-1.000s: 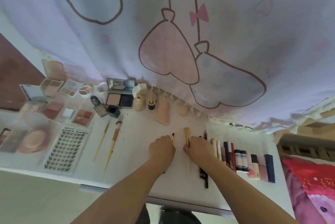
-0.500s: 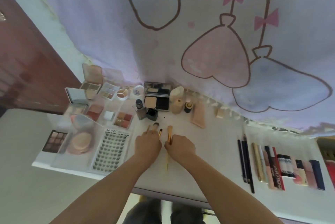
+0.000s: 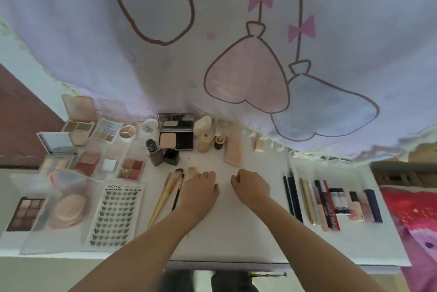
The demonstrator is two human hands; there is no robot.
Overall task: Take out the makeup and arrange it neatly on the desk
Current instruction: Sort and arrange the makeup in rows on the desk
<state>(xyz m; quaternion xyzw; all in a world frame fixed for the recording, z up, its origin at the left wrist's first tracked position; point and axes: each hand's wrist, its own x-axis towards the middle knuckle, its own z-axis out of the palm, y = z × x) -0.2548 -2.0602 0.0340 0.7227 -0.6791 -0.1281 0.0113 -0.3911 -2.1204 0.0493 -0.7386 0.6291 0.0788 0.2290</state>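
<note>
Brushes [image 3: 170,193]: 4 or so, laid side by side on the bench [image 3: 236,239] left of centre, handles toward me, grouped by kind like the pencils and tubes [image 3: 331,204] at right. My left hand [image 3: 201,191] lies knuckles-up over the rightmost brush; grip hidden, I cannot tell. Right hand [image 3: 251,186]: loosely curled, holding nothing, just beside it.

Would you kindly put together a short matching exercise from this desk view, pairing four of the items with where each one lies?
Things:
1. makeup brushes
2. false lash card
3. row of lipsticks and tubes
4. black compact

Places:
A. far right of the desk
B. back edge, by the curtain
C. just beside the left hand
D. front left, next to the round powder case

Pairs: 1-C, 2-D, 3-A, 4-B
</note>
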